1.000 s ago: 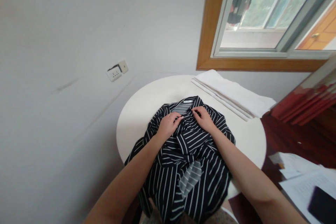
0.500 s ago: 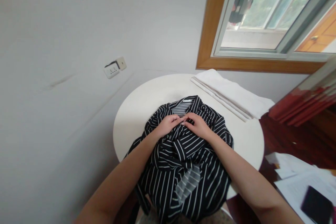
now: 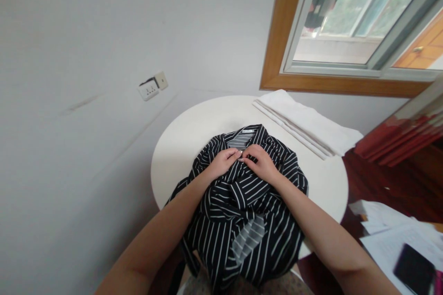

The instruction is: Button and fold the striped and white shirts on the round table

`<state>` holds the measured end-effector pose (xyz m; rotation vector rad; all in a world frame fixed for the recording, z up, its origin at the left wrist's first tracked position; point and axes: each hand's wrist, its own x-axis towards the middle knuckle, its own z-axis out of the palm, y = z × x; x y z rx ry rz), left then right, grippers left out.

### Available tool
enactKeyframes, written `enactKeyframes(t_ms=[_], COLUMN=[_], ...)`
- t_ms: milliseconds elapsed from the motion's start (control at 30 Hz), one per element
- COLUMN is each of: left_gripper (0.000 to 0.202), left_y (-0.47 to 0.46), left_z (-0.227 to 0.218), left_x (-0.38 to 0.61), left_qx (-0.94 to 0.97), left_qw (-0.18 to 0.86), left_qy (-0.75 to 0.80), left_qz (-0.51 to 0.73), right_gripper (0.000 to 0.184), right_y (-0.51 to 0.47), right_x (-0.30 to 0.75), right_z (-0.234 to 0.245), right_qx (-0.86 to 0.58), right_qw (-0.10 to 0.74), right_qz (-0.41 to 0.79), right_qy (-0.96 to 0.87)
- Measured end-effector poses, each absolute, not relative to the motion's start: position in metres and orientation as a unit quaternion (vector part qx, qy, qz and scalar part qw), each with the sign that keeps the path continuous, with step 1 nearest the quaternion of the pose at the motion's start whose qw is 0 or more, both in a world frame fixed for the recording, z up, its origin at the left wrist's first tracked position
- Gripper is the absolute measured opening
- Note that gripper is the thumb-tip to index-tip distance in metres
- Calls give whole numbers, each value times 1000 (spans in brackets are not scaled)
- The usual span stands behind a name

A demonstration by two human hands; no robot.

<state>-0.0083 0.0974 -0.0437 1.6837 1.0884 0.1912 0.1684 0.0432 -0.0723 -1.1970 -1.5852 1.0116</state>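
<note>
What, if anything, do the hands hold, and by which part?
The left hand and right hand appear to pinch the striped shirt just below its collar.

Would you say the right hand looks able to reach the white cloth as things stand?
Probably yes: the right hand is at the striped shirt, with only shirt fabric and tabletop between it and the white cloth.

Room lies beyond the shirt (image 3: 218,239); folded cloth (image 3: 308,122) blocks right.
</note>
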Motion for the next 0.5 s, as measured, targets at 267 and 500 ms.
enactKeyframes(t_ms=[267, 500], left_gripper=[38, 36], left_y=[101, 99], left_z=[-41, -45], left_x=[-9, -10], left_qx=[691, 661], left_qw=[562, 541], left_qy=[440, 494], left_qz=[110, 160], right_gripper=[25, 16], right_y=[39, 43], right_x=[169, 173], right_z=[-65, -62], right_qx=[-496, -457], right_qw=[334, 364], right_qz=[204, 231], right_qy=[-775, -778])
